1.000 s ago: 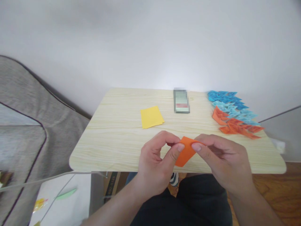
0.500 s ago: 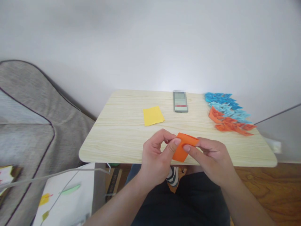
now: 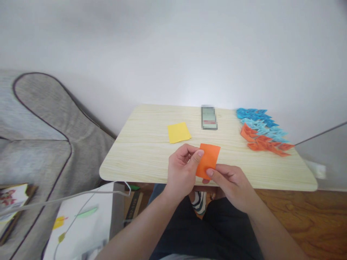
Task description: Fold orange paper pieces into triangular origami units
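An orange piece of paper is held up over the table's near edge, its broad face towards me. My left hand pinches its left side between thumb and fingers. At the lower right edge, my right hand grips the paper, thumb in front and fingers partly hidden behind. Just beyond my left hand lies a small stack of yellow paper squares. Several folded paper pieces sit in rows at the right: dark blue ones, light blue ones and orange ones.
The pale wooden table stands against a white wall. A blurred-out phone-like device lies near its back edge. To the left are a grey sofa and a white box with a cable above it. A thin dark cord runs at the right.
The orange paper has turned in my hands: its open folded top edge no longer shows, and a flat face stands more upright. My right hand has shifted left and down along it.
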`<state>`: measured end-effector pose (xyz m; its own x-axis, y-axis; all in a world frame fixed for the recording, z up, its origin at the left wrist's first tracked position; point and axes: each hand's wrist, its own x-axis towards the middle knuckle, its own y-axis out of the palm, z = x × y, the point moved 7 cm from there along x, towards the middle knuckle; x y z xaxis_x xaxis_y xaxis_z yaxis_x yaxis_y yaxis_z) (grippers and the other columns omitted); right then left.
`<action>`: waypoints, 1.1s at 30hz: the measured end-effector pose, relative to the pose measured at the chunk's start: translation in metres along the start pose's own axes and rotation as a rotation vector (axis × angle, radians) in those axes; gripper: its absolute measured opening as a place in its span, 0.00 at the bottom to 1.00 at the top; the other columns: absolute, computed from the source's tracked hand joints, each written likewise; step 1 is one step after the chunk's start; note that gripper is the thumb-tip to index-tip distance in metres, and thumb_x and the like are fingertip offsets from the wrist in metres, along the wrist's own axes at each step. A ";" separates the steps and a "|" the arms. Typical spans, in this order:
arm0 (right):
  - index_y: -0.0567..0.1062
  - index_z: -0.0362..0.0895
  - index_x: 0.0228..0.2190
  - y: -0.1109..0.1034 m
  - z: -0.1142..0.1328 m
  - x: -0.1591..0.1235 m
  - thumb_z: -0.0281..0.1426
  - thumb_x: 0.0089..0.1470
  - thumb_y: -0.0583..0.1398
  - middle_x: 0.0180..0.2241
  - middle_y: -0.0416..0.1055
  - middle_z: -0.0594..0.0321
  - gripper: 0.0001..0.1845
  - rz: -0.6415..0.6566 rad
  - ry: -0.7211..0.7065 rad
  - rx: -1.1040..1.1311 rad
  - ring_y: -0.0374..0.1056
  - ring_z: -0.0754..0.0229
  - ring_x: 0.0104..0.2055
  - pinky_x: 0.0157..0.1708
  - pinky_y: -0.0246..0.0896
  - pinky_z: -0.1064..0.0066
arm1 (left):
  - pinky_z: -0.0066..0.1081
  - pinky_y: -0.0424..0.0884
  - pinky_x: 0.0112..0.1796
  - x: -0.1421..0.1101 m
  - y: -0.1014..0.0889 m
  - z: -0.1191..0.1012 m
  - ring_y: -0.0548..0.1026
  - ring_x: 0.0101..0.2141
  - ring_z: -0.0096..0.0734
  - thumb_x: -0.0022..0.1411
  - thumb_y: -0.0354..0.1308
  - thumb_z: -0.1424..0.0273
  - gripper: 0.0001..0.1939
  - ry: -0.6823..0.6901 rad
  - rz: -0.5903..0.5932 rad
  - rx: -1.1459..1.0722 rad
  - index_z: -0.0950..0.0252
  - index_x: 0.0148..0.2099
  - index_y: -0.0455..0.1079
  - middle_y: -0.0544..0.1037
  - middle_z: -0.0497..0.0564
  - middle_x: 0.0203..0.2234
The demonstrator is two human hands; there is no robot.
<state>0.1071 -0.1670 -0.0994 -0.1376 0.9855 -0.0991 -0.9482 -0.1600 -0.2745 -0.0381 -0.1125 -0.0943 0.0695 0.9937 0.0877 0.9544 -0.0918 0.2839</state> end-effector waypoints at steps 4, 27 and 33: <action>0.81 0.44 0.28 0.001 -0.002 -0.003 0.45 0.67 0.59 0.27 0.77 0.63 0.23 0.020 0.010 -0.030 0.70 0.61 0.32 0.33 0.65 0.73 | 0.23 0.67 0.26 0.001 -0.001 0.005 0.70 0.24 0.22 0.61 0.69 0.62 0.13 -0.018 -0.001 0.010 0.66 0.34 0.74 0.76 0.46 0.24; 0.78 0.45 0.29 -0.029 -0.007 0.000 0.45 0.67 0.59 0.29 0.77 0.64 0.20 -0.104 -0.066 -0.078 0.71 0.60 0.34 0.37 0.62 0.70 | 0.26 0.70 0.30 0.001 0.012 0.022 0.72 0.27 0.26 0.59 0.70 0.60 0.15 -0.161 0.189 0.018 0.67 0.34 0.75 0.78 0.48 0.26; 0.78 0.45 0.26 -0.041 -0.005 0.000 0.44 0.67 0.60 0.29 0.78 0.63 0.22 -0.229 -0.045 -0.089 0.71 0.59 0.34 0.39 0.62 0.69 | 0.29 0.70 0.35 -0.002 0.015 0.027 0.75 0.30 0.28 0.62 0.68 0.61 0.21 -0.201 0.276 0.030 0.66 0.53 0.74 0.79 0.49 0.28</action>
<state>0.1474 -0.1609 -0.0925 0.0636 0.9978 0.0177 -0.9275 0.0656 -0.3680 -0.0158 -0.1146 -0.1160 0.3791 0.9248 -0.0333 0.8996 -0.3598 0.2476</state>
